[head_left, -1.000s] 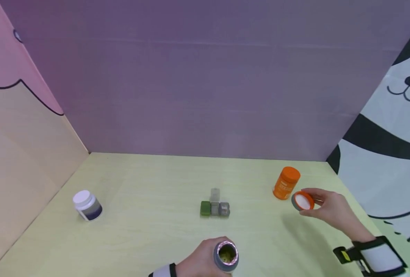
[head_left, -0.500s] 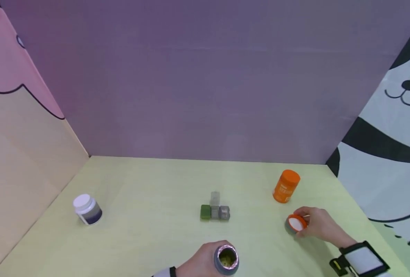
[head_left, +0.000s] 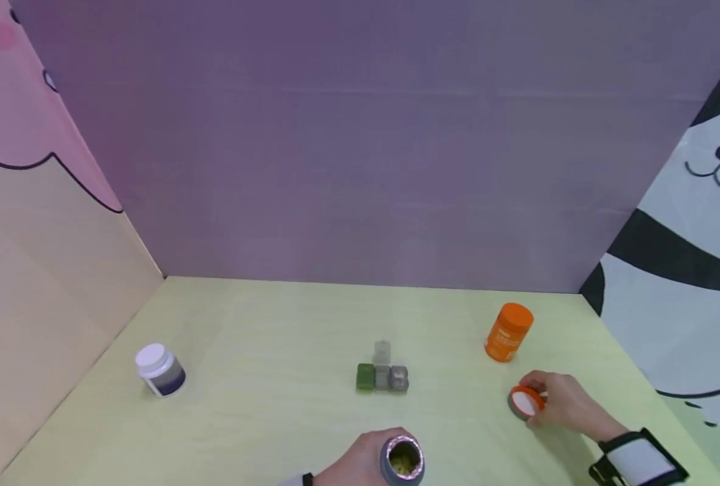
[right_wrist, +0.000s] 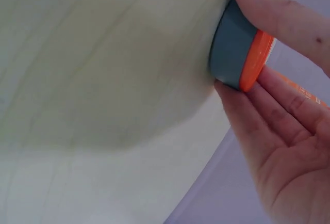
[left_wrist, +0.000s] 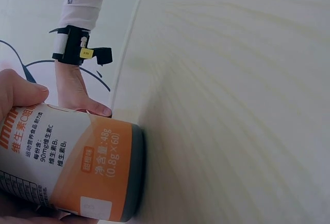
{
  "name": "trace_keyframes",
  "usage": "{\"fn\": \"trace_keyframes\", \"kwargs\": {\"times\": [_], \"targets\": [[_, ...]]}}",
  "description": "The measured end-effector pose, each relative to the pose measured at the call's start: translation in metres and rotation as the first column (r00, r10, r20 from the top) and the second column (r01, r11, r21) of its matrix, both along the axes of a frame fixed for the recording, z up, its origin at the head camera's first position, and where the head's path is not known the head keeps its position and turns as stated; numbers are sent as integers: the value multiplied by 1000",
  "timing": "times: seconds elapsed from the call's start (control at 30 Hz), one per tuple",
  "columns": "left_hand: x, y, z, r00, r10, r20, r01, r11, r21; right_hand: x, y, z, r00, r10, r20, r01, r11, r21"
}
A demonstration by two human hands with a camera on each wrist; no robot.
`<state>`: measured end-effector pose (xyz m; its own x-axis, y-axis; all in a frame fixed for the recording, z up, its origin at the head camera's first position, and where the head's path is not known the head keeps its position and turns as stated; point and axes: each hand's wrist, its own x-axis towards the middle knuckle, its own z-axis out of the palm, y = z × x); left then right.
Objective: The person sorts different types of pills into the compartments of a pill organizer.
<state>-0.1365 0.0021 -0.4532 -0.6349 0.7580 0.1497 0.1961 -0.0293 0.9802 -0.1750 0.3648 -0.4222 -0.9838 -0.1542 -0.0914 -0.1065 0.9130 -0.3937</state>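
My left hand grips an uncapped vitamin bottle near the front of the table. Its label is white and orange, the base is dark grey-green, and the foil-edged mouth faces up in the head view, with yellowish contents inside. Over on the right, my right hand pinches the bottle cap between thumb and fingers. This cap is grey-green outside with an orange inner ring; its white liner faces up in the head view. The cap's flat top sits right at the tabletop, and the fingertips are round its side.
Behind the right hand stands an orange bottle with an orange lid. A white bottle with a dark lower band is at the left. Mid-table are a green cube and several clear or grey small cubes. Walls border the table.
My right hand has brought the cap down and toward me, from beside the orange bottle to the tabletop. The left hand keeps its grip on the vitamin bottle; the head view has shifted slightly.
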Motion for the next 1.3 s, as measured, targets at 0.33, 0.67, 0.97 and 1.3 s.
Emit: {"fn": "trace_keyframes", "kwargs": {"times": [0.33, 0.67, 0.97, 1.3], "targets": [[1, -3, 0, 1000, 13, 11, -13, 1000, 10, -5, -9, 0, 998, -21, 55, 21, 1000, 14], [0, -5, 0, 1000, 11, 0, -11, 1000, 2, -15, -33, 28, 989, -24, -146, -2, 985, -175], [3, -3, 0, 999, 33, 31, -34, 999, 11, -40, -81, 46, 963, 31, -268, -107, 956, -274], [2, 1, 1, 1000, 28, 9, -28, 1000, 10, -50, -111, 37, 970, 75, -230, -151, 931, -333]]}}
